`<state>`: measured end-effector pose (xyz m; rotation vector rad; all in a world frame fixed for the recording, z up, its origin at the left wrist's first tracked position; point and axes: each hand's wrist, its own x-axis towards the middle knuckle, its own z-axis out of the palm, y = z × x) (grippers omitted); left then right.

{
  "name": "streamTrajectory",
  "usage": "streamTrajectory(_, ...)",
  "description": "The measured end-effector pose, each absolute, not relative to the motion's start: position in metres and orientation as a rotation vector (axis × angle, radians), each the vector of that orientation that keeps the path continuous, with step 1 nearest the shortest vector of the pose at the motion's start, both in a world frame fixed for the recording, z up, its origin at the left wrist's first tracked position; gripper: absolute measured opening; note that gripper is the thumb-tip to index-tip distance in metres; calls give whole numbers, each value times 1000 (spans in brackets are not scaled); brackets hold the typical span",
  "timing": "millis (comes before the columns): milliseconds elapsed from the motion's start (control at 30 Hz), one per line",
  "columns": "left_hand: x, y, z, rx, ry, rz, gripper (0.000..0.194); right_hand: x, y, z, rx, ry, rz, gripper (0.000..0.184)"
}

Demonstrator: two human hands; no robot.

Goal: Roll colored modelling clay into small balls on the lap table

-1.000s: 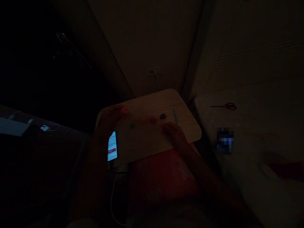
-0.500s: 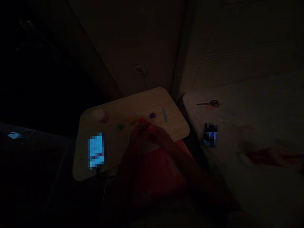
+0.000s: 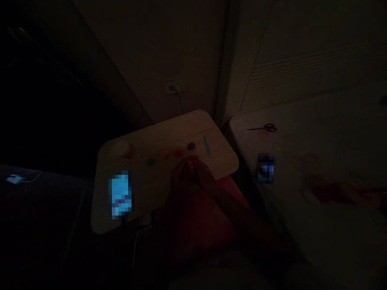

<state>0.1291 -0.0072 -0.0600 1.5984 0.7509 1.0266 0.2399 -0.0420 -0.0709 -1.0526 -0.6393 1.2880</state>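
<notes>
The light is very dim. Over the near edge of the small wooden table (image 3: 145, 189), my left hand (image 3: 179, 170) and my right hand (image 3: 204, 172) meet with curled fingers. Between their fingertips shows a small pinkish-red lump of modelling clay (image 3: 190, 164), partly hidden. Just beyond the hands lie clay lumps in red (image 3: 178, 153), orange (image 3: 165, 152), green (image 3: 150, 162) and purple (image 3: 191, 146). A light-blue flat plastic tool (image 3: 207, 145) rests to the right of the purple lump.
A pale tub (image 3: 122, 149) stands at the table's far left, and a lit, blurred screen (image 3: 121, 195) is near its front. On the pale surface to the right are scissors (image 3: 266, 127) and a dark blurred device (image 3: 266, 168). A wall socket (image 3: 174, 86) holds a plug.
The view has shifted slightly. My hands have drawn a little towards me and closer together, leaving the red lump on the table more exposed.
</notes>
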Motion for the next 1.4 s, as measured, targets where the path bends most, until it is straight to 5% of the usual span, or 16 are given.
streamTrajectory(267, 135, -15, -57, 1666, 838, 1083, 34, 236, -44, -77, -1048, -699, 1187, 54)
streamTrajectory(1400, 106, 0, -53, 1948, 680, 861, 39, 252, -46, -83, -927, -804, 1510, 61)
